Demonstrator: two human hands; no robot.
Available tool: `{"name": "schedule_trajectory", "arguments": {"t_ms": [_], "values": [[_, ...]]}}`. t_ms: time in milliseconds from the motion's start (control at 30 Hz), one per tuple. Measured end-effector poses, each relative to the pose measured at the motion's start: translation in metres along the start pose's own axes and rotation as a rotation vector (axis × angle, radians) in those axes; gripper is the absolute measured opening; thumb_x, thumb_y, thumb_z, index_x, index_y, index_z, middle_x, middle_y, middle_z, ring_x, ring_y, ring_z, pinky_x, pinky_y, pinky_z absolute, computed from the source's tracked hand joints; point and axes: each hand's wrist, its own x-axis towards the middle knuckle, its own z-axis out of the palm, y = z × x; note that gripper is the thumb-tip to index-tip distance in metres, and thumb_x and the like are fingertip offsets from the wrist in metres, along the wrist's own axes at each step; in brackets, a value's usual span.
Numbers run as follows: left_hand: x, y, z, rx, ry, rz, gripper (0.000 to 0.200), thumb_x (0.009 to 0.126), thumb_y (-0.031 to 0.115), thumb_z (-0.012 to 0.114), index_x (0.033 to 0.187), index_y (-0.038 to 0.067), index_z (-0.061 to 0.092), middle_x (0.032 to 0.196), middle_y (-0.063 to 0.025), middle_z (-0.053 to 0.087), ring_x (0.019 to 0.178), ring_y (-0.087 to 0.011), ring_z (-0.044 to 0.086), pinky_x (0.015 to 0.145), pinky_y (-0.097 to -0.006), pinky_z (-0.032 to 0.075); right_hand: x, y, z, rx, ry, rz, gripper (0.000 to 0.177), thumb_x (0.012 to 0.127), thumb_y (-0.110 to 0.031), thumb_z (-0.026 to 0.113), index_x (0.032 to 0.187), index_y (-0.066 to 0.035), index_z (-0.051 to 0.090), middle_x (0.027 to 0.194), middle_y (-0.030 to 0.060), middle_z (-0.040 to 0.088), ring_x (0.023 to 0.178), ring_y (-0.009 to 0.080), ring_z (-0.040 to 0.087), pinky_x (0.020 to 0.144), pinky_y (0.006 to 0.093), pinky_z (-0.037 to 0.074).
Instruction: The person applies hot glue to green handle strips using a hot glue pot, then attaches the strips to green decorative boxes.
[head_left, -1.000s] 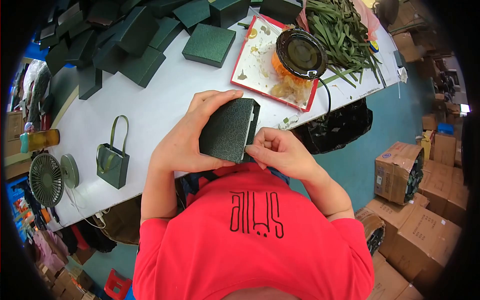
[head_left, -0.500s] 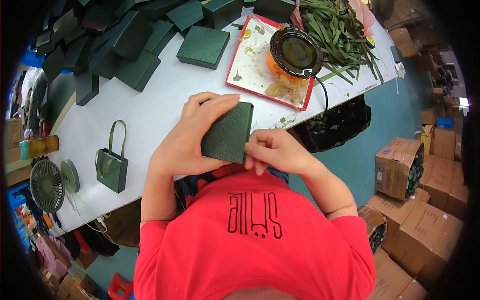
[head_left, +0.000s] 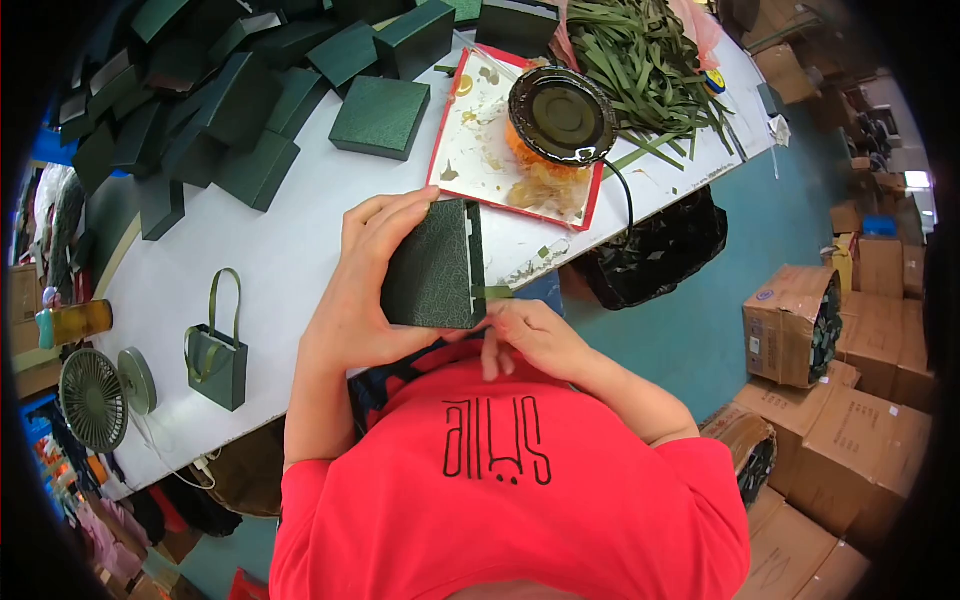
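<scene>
Both hands at a dark green box above the table edge

The left hand (head_left: 352,292) is clasped round the dark green box (head_left: 432,268), fingers over its top edge and thumb pressed along its lower edge, holding it tilted just above the near edge of the white table (head_left: 300,230), close to the red shirt (head_left: 500,510). The right hand (head_left: 532,338) sits at the box's lower right corner with fingers curled together, beside a short green strip (head_left: 498,292); whether they pinch it cannot be told. Beyond the box, a red-rimmed tray (head_left: 478,150) holds scraps and a round black pot (head_left: 560,115) sitting on orange residue. A small green gift bag (head_left: 215,355) stands upright to the left, its inside hidden. On the floor to the right, an open cardboard carton (head_left: 785,320) shows dark items within
</scene>
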Motion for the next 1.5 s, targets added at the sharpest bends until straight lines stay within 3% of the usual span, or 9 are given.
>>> {"name": "schedule_trajectory", "arguments": {"t_ms": [100, 133, 267, 367, 533, 733, 833, 1067, 1500], "values": [[-0.003, 0.000, 0.000, 0.012, -0.010, -0.019, 0.102, 0.054, 0.015, 0.087, 0.144, 0.008, 0.039, 0.147, -0.0181, 0.046, 0.133, -0.0363, 0.041, 0.111, -0.0454, 0.035, -0.003, 0.008, 0.007, 0.284, 0.221, -0.088, 0.040, 0.104, -0.031, 0.051, 0.131, -0.001, 0.055, 0.090, 0.0107, 0.071, 0.062, 0.0111, 0.059, 0.059, 0.0236, 0.047], [-0.004, 0.001, -0.001, 0.017, -0.014, -0.035, 0.102, 0.055, 0.016, 0.087, 0.144, 0.008, 0.039, 0.147, -0.0185, 0.046, 0.132, -0.0361, 0.041, 0.111, -0.0453, 0.035, 0.000, 0.006, 0.009, 0.423, 0.361, -0.174, 0.035, 0.105, -0.027, 0.051, 0.129, -0.002, 0.057, 0.107, 0.0109, 0.070, 0.063, 0.0097, 0.058, 0.059, 0.0226, 0.045], [-0.012, -0.002, -0.007, 0.079, 0.018, -0.065, 0.101, 0.054, 0.019, 0.086, 0.144, 0.007, 0.042, 0.140, -0.0170, 0.046, 0.130, -0.0338, 0.043, 0.110, -0.0415, 0.035, -0.002, 0.010, -0.020, 0.750, 0.453, -0.429, 0.032, 0.104, -0.025, 0.053, 0.123, 0.001, 0.059, 0.111, 0.0117, 0.070, 0.069, 0.0071, 0.061, 0.062, 0.0200, 0.049], [-0.020, 0.000, -0.014, 0.124, -0.003, -0.217, 0.102, 0.053, 0.021, 0.085, 0.144, 0.006, 0.043, 0.135, -0.0154, 0.045, 0.130, -0.0323, 0.043, 0.110, -0.0397, 0.035, -0.005, 0.003, -0.032, 0.777, 0.604, -0.436, 0.031, 0.103, -0.024, 0.054, 0.123, 0.000, 0.059, 0.111, 0.0115, 0.069, 0.071, 0.0065, 0.061, 0.064, 0.0197, 0.051], [-0.031, 0.000, -0.022, 0.117, 0.033, -0.313, 0.102, 0.051, 0.014, 0.086, 0.143, 0.006, 0.043, 0.132, -0.0165, 0.047, 0.129, -0.0358, 0.042, 0.109, -0.0427, 0.036, -0.006, 0.000, -0.045, 0.734, 0.644, -0.454, 0.035, 0.103, -0.021, 0.054, 0.130, 0.001, 0.053, 0.106, 0.0094, 0.069, 0.073, 0.0071, 0.063, 0.068, 0.0210, 0.055], [-0.035, -0.005, -0.027, 0.125, 0.026, -0.302, 0.099, 0.053, 0.012, 0.085, 0.142, 0.006, 0.042, 0.142, -0.0161, 0.047, 0.130, -0.0358, 0.041, 0.110, -0.0443, 0.035, 0.001, -0.003, -0.053, 0.700, 0.702, -0.565, 0.026, 0.102, -0.020, 0.057, 0.118, 0.000, 0.057, 0.096, 0.0086, 0.069, 0.067, 0.0082, 0.062, 0.062, 0.0220, 0.054], [-0.030, -0.003, -0.023, 0.122, -0.001, -0.247, 0.097, 0.055, 0.013, 0.086, 0.141, 0.006, 0.042, 0.145, -0.0153, 0.047, 0.130, -0.0367, 0.041, 0.109, -0.0456, 0.035, 0.003, -0.009, -0.063, 0.573, 0.668, -0.549, 0.019, 0.101, -0.019, 0.060, 0.107, -0.001, 0.059, 0.086, 0.0076, 0.068, 0.061, 0.0089, 0.060, 0.056, 0.0223, 0.051], [-0.011, 0.006, -0.007, 0.092, -0.069, -0.163, 0.095, 0.057, 0.015, 0.089, 0.140, 0.006, 0.044, 0.145, -0.0147, 0.048, 0.130, -0.0379, 0.041, 0.109, -0.0471, 0.036, 0.013, -0.039, -0.086, 0.132, 0.766, -0.434, 0.021, 0.096, -0.022, 0.067, 0.099, -0.002, 0.062, 0.071, 0.0001, 0.061, 0.050, 0.0048, 0.048, 0.046, 0.0198, 0.036], [-0.005, 0.007, 0.001, 0.081, -0.073, -0.094, 0.096, 0.057, 0.015, 0.089, 0.141, 0.008, 0.044, 0.145, -0.0116, 0.049, 0.131, -0.0387, 0.041, 0.109, -0.0480, 0.036, 0.028, -0.048, -0.099, 0.244, 0.754, -0.345, 0.019, 0.094, -0.021, 0.068, 0.089, -0.004, 0.059, 0.067, -0.0008, 0.054, 0.045, 0.0039, 0.038, 0.040, 0.0203, 0.027]]}}
